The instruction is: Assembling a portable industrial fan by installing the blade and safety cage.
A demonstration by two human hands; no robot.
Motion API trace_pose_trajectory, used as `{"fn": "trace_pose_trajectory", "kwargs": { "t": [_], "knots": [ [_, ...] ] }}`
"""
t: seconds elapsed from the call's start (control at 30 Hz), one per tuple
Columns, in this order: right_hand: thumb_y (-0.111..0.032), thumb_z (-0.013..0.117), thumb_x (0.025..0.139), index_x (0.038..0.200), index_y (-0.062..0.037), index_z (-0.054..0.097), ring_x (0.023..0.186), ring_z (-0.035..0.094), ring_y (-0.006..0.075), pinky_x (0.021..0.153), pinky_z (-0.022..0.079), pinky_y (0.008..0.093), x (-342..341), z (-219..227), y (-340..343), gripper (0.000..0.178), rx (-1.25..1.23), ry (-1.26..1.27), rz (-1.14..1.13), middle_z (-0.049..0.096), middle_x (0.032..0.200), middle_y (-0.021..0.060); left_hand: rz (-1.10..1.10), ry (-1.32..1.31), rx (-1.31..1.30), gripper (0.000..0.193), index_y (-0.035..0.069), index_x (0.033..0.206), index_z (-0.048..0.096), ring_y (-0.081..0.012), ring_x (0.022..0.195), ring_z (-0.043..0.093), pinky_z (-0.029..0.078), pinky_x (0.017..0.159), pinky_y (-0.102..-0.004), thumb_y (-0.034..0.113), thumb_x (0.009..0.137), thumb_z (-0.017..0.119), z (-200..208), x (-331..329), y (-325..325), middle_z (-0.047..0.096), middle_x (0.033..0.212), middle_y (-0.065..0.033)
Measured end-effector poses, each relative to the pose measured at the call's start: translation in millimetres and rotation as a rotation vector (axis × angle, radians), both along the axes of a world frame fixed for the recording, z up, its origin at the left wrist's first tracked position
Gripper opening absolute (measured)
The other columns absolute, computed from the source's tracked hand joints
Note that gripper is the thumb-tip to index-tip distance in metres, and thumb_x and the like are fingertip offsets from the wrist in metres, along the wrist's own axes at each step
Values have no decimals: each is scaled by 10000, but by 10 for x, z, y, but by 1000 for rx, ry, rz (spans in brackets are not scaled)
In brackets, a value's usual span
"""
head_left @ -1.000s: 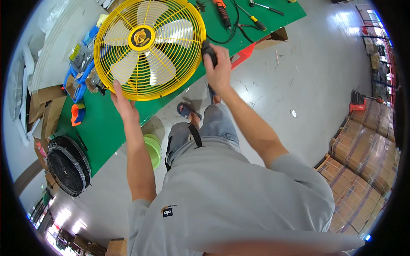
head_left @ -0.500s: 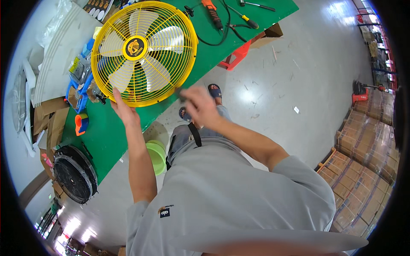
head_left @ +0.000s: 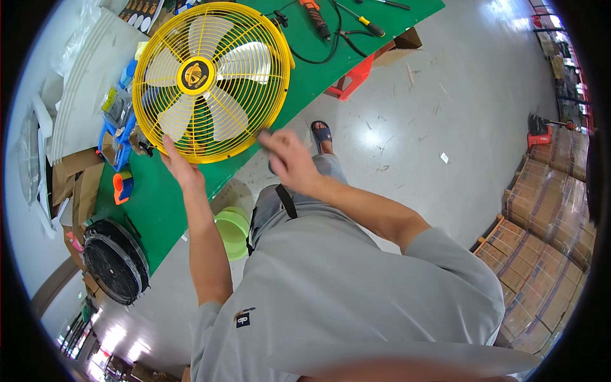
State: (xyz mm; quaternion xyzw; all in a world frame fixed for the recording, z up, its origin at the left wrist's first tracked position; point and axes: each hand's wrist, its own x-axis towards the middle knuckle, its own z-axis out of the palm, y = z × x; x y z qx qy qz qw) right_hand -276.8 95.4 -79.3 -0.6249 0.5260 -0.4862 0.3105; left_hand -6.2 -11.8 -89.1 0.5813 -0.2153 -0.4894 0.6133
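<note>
Right hand (head_left: 290, 160), pinching a dark piece (head_left: 263, 135), has swung nearer; the yellow fan (head_left: 195, 75) lies far-left, left hand (head_left: 183, 171) clasping its rim.

The light is bright and fairly even. Right of the right fingers (head_left: 282, 141), a round white glare sits on the glossy floor (head_left: 407, 197); above them, one fan blade (head_left: 258, 62) flashes a hard highlight. Below and between both hands, a soft shadow spreads beside the green bucket (head_left: 232, 237). The right fingers look slightly blurred, the left fingers (head_left: 168, 148) crisper. Far below them, a greyish shape (head_left: 407, 358) is out of focus. Fisheye distortion bends the outer edges into black corners.
</note>
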Motion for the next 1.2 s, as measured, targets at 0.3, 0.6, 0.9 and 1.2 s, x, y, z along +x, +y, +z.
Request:
{"fn": "trace_pose_trajectory", "kwargs": {
  "t": [0.3,0.6,0.9,1.2],
  "knots": [
    [34,657,801,1179,-26,633,1072,611,387,891,532,448,-349,-110,-582,384,-192,98,-302,591,1116,193,5,-13,-10,809,88,1606,242,-234,1243,616,595,946,-379,450,1015,658,66,-53,54,543,1451,-111],
    [1,711,751,1206,-18,629,1052,588,312,888,536,398,497,-245,14,463,-237,351,136,551,1206,132,33,-22,-41,761,69,1571,286,-226,1188,633,604,881,-369,415,1014,673,-49,-14,-11,557,1412,-116],
    [-220,639,835,1318,-94,631,1189,571,207,924,503,318,386,43,-539,499,-628,776,524,574,1320,43,76,-58,151,962,100,1579,258,-221,1076,660,576,685,-324,451,882,822,86,37,56,576,1318,-101],
    [-119,658,776,1275,-112,666,1087,624,244,919,531,380,-610,155,-377,499,-432,822,586,622,1241,56,12,-85,119,1070,66,1608,209,-210,1096,647,561,721,-361,519,856,821,255,-43,53,558,1364,-112]
  ]
}}
